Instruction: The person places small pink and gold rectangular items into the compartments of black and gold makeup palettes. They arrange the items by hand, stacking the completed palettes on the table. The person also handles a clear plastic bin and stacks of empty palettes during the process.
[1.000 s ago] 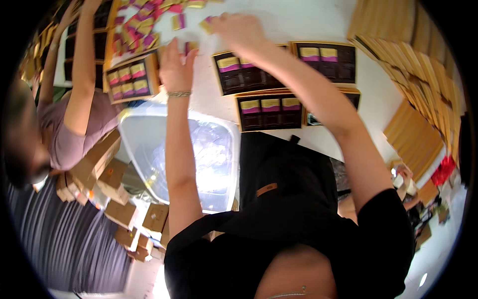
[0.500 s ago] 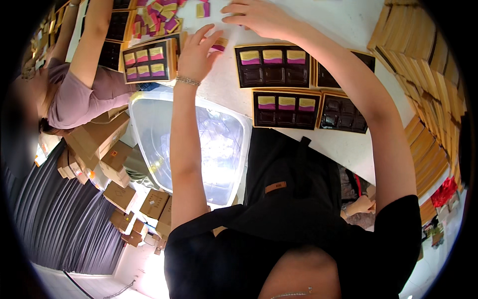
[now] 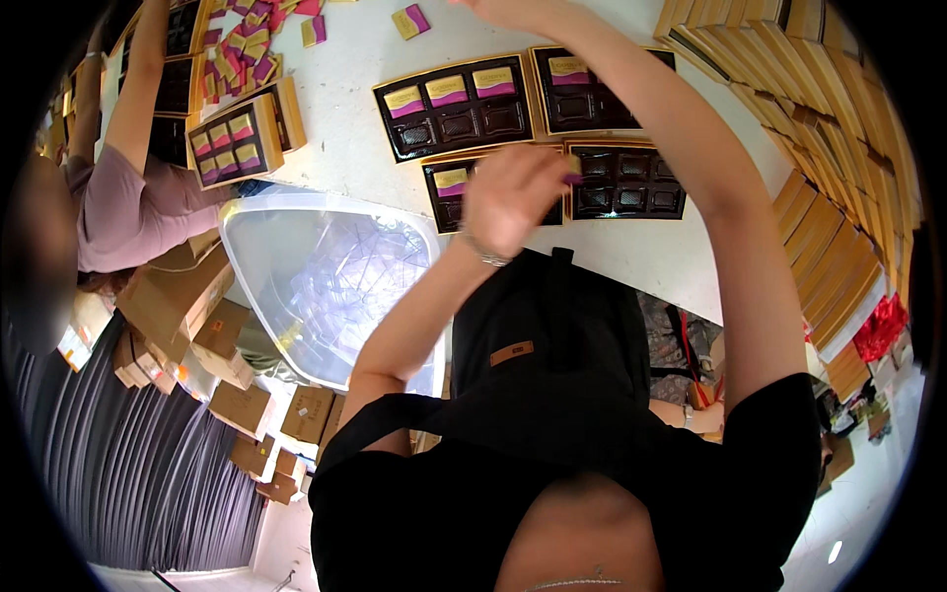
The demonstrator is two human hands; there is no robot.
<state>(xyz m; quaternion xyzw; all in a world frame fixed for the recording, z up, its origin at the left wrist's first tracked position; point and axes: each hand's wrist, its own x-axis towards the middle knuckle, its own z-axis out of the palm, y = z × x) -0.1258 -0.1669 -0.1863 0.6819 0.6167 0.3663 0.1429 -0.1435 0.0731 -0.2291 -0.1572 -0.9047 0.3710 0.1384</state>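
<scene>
My left hand (image 3: pixel 515 197) is over the near-left box (image 3: pixel 441 213), hiding much of it. A small gold-and-purple wrapped piece (image 3: pixel 573 168) shows at its fingertips. The far-left box (image 3: pixel 454 144), a gold-edged box with a black tray, has three gold-and-purple pieces in its back row. Beside it, the far-right box (image 3: pixel 595 116) has at least one such piece, partly behind my right forearm. In the near-right box (image 3: pixel 626 181) the black hollows are bare. My right hand (image 3: pixel 498 8) reaches to the top edge, its fingers out of view.
Loose wrapped pieces (image 3: pixel 242 54) are heaped at the far left, with two single pieces nearby. A filled box (image 3: pixel 232 148) leans at the table's left. Below is a clear plastic bin (image 3: pixel 286 326). Stacked gold trays (image 3: pixel 819 109) line the right. A co-worker's arm (image 3: pixel 143 84) is at left.
My left hand has swung right and nearer, from the loose pieces to the near boxes. My right hand has moved up to the top edge. The view has shifted, and the far-right box shows a piece.
</scene>
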